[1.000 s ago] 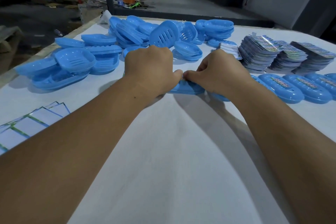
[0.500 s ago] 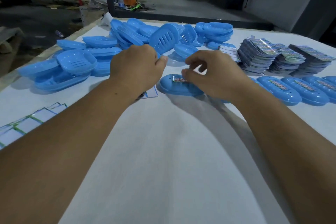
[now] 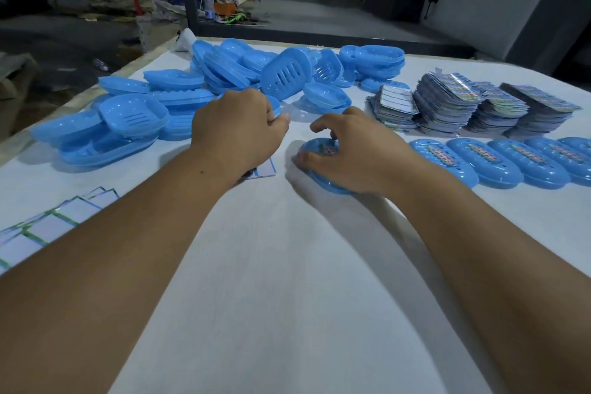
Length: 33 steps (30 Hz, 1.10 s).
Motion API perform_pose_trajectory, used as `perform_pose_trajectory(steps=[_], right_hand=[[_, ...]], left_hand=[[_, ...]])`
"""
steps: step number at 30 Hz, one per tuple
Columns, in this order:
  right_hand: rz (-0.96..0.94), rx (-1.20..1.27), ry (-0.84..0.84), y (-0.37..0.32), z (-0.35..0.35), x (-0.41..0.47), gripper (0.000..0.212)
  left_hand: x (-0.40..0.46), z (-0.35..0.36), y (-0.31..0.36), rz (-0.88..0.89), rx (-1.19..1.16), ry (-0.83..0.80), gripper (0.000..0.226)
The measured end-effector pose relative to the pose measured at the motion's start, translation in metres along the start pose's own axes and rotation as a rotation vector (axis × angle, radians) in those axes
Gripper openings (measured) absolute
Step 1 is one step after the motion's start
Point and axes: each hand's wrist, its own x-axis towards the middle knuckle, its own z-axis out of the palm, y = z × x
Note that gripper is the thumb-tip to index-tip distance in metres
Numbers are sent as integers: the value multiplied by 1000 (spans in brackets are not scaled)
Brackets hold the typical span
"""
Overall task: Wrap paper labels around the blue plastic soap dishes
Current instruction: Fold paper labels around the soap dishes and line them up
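My right hand [image 3: 355,153] grips a blue soap dish [image 3: 311,146] lying on the white table; its thumb is on the near left rim and its fingers curl over the far side. A colourful paper label [image 3: 328,149] runs across the top of that dish. My left hand [image 3: 238,129] hovers just left of it with its fingers curled down and hidden behind its back. A loose white label [image 3: 266,168] lies partly under this hand. Another blue dish [image 3: 275,104] sits right behind its knuckles; I cannot tell if the fingers touch it.
A pile of unlabelled blue dishes [image 3: 224,73] fills the far left and middle. Stacks of printed labels [image 3: 447,102] stand at the far right, with a row of labelled dishes [image 3: 511,160] in front. Fanned white labels [image 3: 48,227] lie at the left edge.
Both hands were pressed together on the dish a second ago. The left hand has let go and moved left over the loose label. The right hand has shifted its hold on the dish.
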Motion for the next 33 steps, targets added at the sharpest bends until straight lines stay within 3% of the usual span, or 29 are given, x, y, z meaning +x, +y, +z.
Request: perform_pose_trajectory(steps=[8,21,33], right_hand=[[0,-11,67,0,0,3,51],[42,33,27,10,-4,4,64],[-65,121,98,10,4,6,42]], left_hand=[[-1,-1,0,-9,4,-18,46],[-1,-2,0,-36,-13,-38,43],[5,-5,-15,-68,-15,-39,44]])
